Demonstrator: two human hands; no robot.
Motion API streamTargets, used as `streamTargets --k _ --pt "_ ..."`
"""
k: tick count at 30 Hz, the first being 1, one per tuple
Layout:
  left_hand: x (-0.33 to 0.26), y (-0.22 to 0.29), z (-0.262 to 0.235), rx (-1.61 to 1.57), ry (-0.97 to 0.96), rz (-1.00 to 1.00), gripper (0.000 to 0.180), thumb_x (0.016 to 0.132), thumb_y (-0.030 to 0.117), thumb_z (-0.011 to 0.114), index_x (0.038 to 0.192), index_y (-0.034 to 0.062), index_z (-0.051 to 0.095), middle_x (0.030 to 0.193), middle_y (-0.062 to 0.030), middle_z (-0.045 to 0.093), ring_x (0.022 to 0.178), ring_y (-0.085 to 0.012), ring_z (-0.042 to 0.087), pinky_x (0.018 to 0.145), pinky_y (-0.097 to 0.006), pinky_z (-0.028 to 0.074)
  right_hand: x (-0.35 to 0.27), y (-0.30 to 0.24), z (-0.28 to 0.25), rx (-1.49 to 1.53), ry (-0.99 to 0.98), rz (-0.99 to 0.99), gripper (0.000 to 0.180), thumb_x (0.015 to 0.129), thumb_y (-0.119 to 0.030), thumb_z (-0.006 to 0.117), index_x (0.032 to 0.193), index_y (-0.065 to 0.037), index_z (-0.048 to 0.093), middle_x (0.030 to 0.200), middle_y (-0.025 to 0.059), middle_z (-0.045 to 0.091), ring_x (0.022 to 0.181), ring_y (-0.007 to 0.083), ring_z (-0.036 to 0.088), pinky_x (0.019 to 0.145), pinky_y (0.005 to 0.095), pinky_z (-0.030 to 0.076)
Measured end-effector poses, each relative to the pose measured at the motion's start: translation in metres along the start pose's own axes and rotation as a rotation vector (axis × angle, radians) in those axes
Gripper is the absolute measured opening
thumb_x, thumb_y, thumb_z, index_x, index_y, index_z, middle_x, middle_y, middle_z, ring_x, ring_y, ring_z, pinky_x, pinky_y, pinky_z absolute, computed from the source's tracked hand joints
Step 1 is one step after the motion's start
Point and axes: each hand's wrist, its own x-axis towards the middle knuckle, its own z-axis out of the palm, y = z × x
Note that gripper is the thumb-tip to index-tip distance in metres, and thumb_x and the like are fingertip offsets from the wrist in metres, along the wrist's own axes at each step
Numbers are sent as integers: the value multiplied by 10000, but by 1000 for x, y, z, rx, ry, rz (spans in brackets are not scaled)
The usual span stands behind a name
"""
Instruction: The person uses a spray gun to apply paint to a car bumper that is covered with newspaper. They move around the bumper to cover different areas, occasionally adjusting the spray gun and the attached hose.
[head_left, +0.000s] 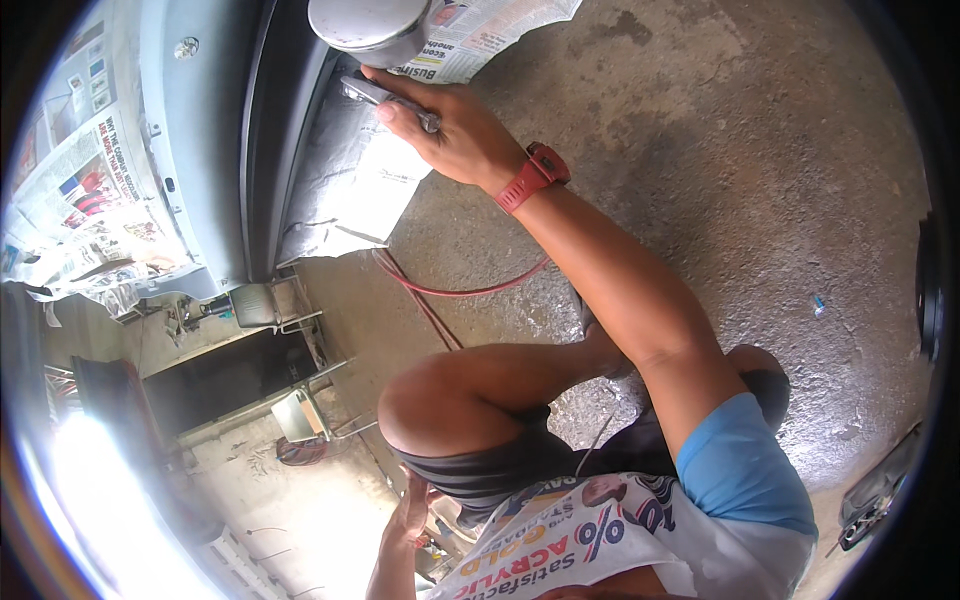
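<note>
My right hand (455,130), with a red watch at the wrist, is closed around a spray gun (385,98). A round cup with a whitish lid (365,22) sits on top of the gun. The gun is close to the dark trim and lower edge of a grey-blue vehicle body panel (205,110). Masking paper (345,175) lies beneath and beside that edge. My left hand (410,505) is low, beside my bent knee. Its fingers are partly hidden by my thigh, so whether it holds anything does not show.
Newspaper sheets (95,180) cover part of the vehicle at left; another newspaper (480,45) lies past the cup. A red hose (470,292) runs over the concrete floor (780,180). A metal frame (320,415) stands at lower left, and a dark object (880,485) at right.
</note>
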Motion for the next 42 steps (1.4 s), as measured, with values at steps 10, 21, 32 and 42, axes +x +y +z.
streamTargets --k 10,21,32,42 --pt "-15 79 81 480 294 729 1257 929 852 582 1724 -16 140 1700 -270 352 1587 -384 342 1283 -541 297 -39 4 -6 173 -11 100 600 1118 -570 557 1547 -160 641 856 76 735 788 163 682 779 348 577" --pt "32 174 118 922 199 1528 999 892 737 741 1557 22 531 1588 -296 518 1493 -514 467 1231 -660 352 4 -65 -176 -20 394 -40 611 1142 -526 539 1542 -73 628 843 18 712 793 113 630 813 314 541" --pt "98 326 230 867 -186 1726 773 810 407 909 1470 107 639 1545 -180 587 1427 -446 539 1207 -598 379 -4 -125 -234 -264 288 84 560 1157 -467 531 1544 -73 627 914 84 753 846 138 704 882 332 576" --pt "124 393 336 767 -367 1799 627 898 465 832 1392 105 692 1453 -157 663 1345 -391 611 1138 -560 440 84 -166 -274 -416 564 173 682 1128 -628 465 1570 -130 613 936 39 753 813 104 683 606 267 538"
